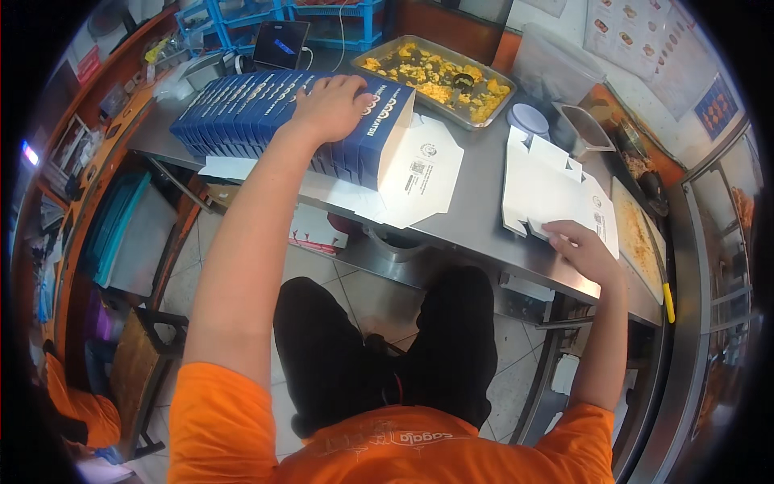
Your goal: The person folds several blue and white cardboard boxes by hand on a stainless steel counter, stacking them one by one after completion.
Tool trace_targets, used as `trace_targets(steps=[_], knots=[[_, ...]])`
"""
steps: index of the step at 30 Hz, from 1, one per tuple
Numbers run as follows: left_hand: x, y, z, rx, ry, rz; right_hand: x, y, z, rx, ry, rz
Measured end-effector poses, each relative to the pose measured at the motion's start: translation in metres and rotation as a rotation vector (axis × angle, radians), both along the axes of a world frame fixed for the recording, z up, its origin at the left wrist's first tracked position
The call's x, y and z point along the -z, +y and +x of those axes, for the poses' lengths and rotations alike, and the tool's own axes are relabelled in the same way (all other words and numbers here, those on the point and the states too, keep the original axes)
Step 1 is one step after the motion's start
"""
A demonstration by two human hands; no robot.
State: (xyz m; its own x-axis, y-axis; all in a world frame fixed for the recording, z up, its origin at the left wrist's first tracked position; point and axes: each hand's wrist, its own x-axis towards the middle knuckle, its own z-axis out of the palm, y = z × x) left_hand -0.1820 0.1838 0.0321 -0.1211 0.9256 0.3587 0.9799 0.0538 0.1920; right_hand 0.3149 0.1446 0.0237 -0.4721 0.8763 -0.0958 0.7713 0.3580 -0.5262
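My left hand (332,107) lies palm down across the top of a row of blue folded cardboard boxes (266,91), fingers spread. The boxes are packed tightly side by side and bear white print. From the nearest box, a white flap (423,169) with print extends over the steel table. At the right, my right hand (580,248) has its fingertips and thumb at the notched near edge of a white flat cardboard box blank (550,181). That blank lies on the table with its white side up; whether others lie beneath it is unclear.
Behind the boxes sits a metal tray (417,103) of yellow food with a black utensil. A lidded tub (527,120) stands near the blank. At far right, a yellow-handled knife (667,299) lies along a cutting board (641,236). Someone in an orange sleeve (84,399) is at lower left.
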Motion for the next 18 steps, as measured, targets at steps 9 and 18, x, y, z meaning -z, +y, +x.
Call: trace_targets(steps=[9,18], knots=[[0.024,-0.091,0.039,0.236,-0.094,0.832,0.004,0.029,0.024,0.159,0.137,-0.228],[0.219,-0.324,0.078,0.094,0.017,-0.078,0.011,0.037,0.016,-0.021,0.069,-0.008]])
